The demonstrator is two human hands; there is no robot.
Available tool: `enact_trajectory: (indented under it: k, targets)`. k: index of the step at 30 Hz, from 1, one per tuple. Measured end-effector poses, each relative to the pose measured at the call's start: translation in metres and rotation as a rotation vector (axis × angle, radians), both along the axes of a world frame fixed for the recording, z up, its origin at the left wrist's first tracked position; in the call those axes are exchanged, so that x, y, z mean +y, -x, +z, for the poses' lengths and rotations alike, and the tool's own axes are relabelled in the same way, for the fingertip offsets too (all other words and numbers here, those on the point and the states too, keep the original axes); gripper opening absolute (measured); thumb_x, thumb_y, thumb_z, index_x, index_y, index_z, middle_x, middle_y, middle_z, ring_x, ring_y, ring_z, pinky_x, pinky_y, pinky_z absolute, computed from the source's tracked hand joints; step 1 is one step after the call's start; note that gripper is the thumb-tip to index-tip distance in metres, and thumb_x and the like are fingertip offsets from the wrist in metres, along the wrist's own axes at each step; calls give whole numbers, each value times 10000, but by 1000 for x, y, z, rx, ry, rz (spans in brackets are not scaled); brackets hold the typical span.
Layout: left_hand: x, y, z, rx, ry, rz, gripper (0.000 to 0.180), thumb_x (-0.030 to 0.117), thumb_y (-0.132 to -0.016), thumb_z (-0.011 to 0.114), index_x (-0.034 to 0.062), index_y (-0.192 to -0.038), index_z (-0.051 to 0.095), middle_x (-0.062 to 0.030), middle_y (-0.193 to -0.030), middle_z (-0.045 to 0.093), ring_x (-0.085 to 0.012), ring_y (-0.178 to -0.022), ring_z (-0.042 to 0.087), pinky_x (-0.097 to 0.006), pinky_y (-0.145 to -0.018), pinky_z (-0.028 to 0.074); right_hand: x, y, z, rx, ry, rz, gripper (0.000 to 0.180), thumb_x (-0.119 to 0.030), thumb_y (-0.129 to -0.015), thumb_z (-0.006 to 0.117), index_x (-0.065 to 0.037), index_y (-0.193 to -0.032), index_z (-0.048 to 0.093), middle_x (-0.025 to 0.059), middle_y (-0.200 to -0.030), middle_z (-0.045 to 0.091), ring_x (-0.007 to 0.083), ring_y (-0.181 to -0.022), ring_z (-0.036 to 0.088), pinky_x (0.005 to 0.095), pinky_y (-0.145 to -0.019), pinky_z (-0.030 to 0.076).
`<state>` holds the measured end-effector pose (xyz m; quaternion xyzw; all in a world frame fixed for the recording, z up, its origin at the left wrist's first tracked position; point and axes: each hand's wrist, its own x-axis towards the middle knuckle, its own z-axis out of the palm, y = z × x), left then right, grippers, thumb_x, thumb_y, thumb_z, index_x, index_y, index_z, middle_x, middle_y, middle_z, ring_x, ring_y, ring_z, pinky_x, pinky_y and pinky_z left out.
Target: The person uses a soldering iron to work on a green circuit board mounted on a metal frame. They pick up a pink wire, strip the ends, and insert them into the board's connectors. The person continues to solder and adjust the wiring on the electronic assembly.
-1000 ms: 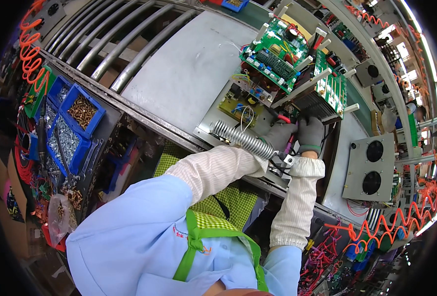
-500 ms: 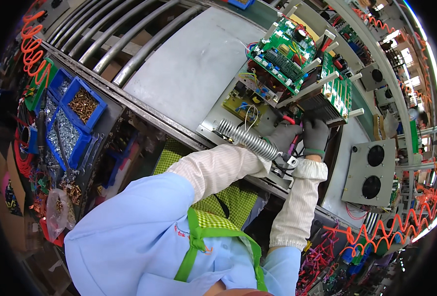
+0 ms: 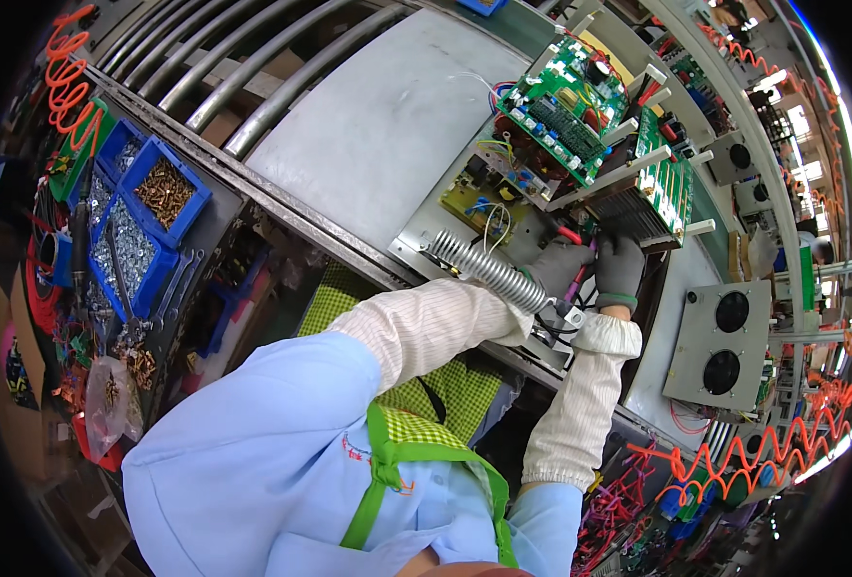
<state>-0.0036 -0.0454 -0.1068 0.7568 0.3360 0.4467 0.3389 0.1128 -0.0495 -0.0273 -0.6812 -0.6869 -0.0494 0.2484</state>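
Head view: blue screw bins [image 3: 147, 207] left.

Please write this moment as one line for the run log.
left hand: grey glove, beside ribbed metal coil resistor | right hand: grey glove, under green circuit boards | pink-handled tool between hands

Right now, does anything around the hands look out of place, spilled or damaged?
Nothing looks spilled or broken. Both gloved hands, left hand and right hand, work at wires under the green circuit boards on the grey metal chassis. A ribbed silver part lies beside the left hand. Screws sit in their blue bins.
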Motion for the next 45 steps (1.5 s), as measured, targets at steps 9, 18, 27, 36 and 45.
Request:
enact_trajectory:
  k: [9, 18, 27, 36, 45]
  targets:
    - [-7, 7, 9, 19, 56, -36, 233, 102, -766, 589, 85, -998, 601, -148, -881, 631, -291, -787, 617, -372, -684, 476, 0, -4, -6, -103, 29, -78, 234, -209, -795, 580, -29, -930, 642, 231, -865, 627, 421, -819, 594, 494, -728, 457]
    - [-3, 0, -2, -1, 95, -45, 202, 124, -795, 549, 81, -985, 601, -150, -877, 625, -290, -771, 610, -360, -694, 480, 2, 12, -4, -163, 67, -209, 228, -213, -818, 545, -19, -909, 626, 246, -825, 623, 441, -795, 590, 515, -716, 458]
    - [0, 5, 10, -166, 454, -200, 202, 80, -790, 560, 56, -990, 575, -155, -898, 630, -308, -828, 620, -375, -715, 480, 5, 4, -10, -36, 30, -144, 253, -233, -824, 554, -20, -941, 625, 249, -885, 624, 432, -842, 585, 506, -747, 454]
    - [-1, 13, 11, -225, 438, -222, 213, 93, -797, 576, 31, -1001, 586, -114, -819, 630, -204, -734, 600, -328, -650, 477, 4, 12, -7, 32, -23, -186, 274, -259, -789, 612, -12, -903, 640, 219, -865, 631, 407, -833, 593, 484, -744, 458]
    - [16, -21, -40, -407, 593, -308, 199, 143, -850, 523, 42, -1004, 597, -90, -860, 639, -193, -805, 617, -324, -713, 491, 6, 11, -11, -2, -23, -171, 236, -230, -764, 626, -11, -847, 655, 224, -835, 628, 408, -811, 590, 487, -728, 454]
